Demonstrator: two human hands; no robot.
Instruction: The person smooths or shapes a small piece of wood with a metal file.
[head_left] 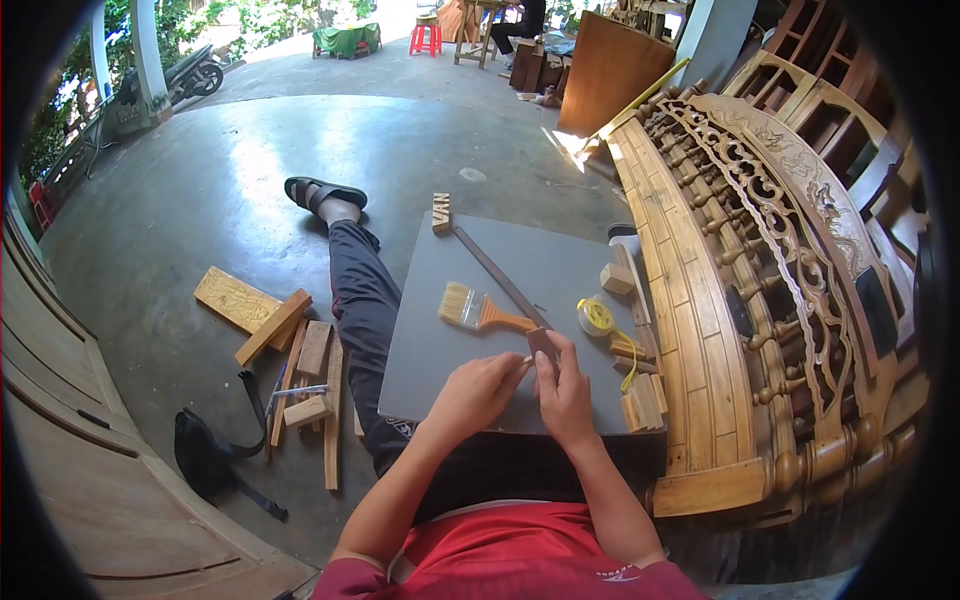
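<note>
Both hands meet over the near edge of a grey board. My right hand is closed on a small brown flat piece, thumb along it. Beside it, my left hand is pinched, its fingertips against a small light bit that I cannot make out. A long dark flat strip runs from the far side of the board towards the right hand. Left of the strip lies a paintbrush with pale bristles and an orange handle. Carved wooden letters reading VAN stand at the far edge.
A yellow tape measure and wood blocks line the board's right side. Beyond them stands a carved wooden bench. Wood offcuts and a black waist bag lie on the floor at left. A person sits far off.
</note>
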